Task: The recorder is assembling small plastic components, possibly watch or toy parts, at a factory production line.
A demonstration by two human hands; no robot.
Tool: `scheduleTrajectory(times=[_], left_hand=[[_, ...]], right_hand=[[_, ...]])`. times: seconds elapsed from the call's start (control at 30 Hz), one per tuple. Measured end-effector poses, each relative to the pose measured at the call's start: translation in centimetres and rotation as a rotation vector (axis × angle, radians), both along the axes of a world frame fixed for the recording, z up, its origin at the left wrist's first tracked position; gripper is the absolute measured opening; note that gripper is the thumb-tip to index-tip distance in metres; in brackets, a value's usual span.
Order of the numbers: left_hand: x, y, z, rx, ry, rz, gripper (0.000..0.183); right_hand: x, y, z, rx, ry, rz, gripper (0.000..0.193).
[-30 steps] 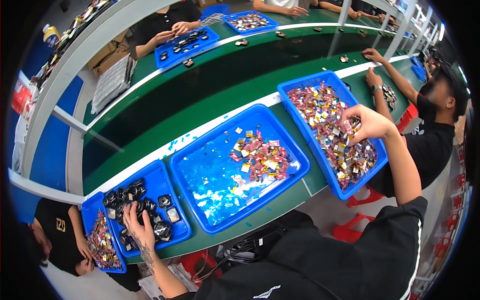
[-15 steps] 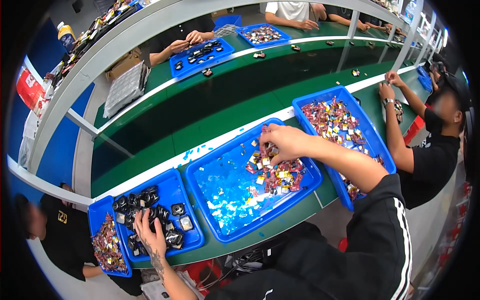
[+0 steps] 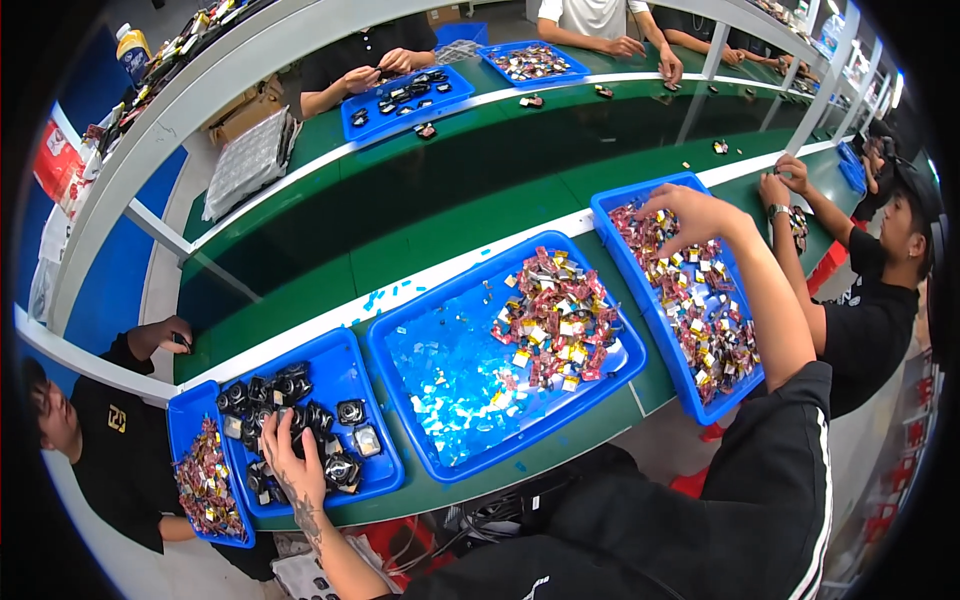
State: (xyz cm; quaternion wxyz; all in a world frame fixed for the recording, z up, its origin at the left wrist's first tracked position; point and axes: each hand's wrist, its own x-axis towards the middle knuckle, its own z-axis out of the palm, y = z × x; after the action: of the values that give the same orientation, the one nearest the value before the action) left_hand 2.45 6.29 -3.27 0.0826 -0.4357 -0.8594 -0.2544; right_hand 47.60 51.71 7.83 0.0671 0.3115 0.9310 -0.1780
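The left hand lay spread on black parts in the near-left tray; the right hand, fingers curled, dug into wrapped pieces in the right tray. A green belt ran between seated workers.

parts tray left | middle tray centre | wrapper tray right

Glossy blue plastic trays hold shiny, seemingly foil wrappers on matt green belt.

Factory line: conveyor belt, parts trays
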Motion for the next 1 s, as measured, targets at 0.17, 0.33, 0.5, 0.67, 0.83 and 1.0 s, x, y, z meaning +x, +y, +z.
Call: scheduleTrajectory(times=[0.17, 0.33, 0.5, 0.67, 0.83, 1.0], left_hand=[[-0.1, 0.2, 0.0, -0.002, 0.008, 0.004, 0.036], [0.0, 0.2, 0.0, -0.006, -0.015, 0.018, 0.037], [0.0, 0.0, -0.1, 0.029, -0.014, 0.003, 0.036], [0.1, 0.2, 0.0, 0.01, -0.014, 0.022, 0.036], [0.1, 0.1, 0.0, 0.014, -0.024, 0.02, 0.036], [0.0, 0.1, -0.2, 0.019, 0.01, 0.005, 0.035]], right_hand=[[0.8, 0.0, -5.3, 0.022, -0.056, 0.009, 0.112], [1.0, -1.7, -5.3, -0.057, -0.1, 0.043, 0.093], [1.9, -4.3, -5.5, -0.002, 0.065, 0.046, 0.066], [3.9, -5.1, -5.8, 0.001, 0.236, 0.045, 0.047], [4.9, -4.9, -4.1, -0.171, 0.385, -0.045, 0.042], [2.7, -5.4, -1.5, -0.366, 0.611, -0.075, 0.038]])
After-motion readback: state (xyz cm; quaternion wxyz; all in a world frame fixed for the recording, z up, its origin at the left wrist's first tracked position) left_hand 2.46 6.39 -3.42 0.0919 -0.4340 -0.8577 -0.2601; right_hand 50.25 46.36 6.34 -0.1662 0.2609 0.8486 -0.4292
